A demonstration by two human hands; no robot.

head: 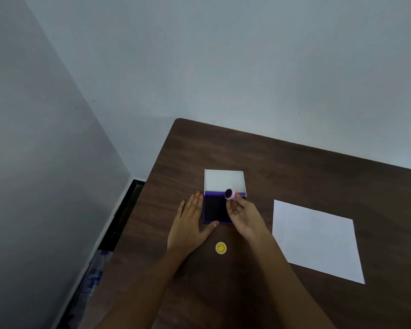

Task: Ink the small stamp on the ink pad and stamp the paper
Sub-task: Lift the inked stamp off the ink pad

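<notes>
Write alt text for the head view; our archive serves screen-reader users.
The right hand holds a small pink stamp, dark face up, above an open purple ink pad, which the left hand steadies. A blank white paper lies right; a yellow cap sits nearer, on the brown table.

Two bare forearms, no sleeves, no watch or rings visible. Left hand (190,224) and right hand (244,216) slender, long-fingered; nails painted pale orange-pink, clearest on left fingertips (197,194).

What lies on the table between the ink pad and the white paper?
Only bare table; nothing lies between the ink pad and the paper, as the head view shows.
</notes>
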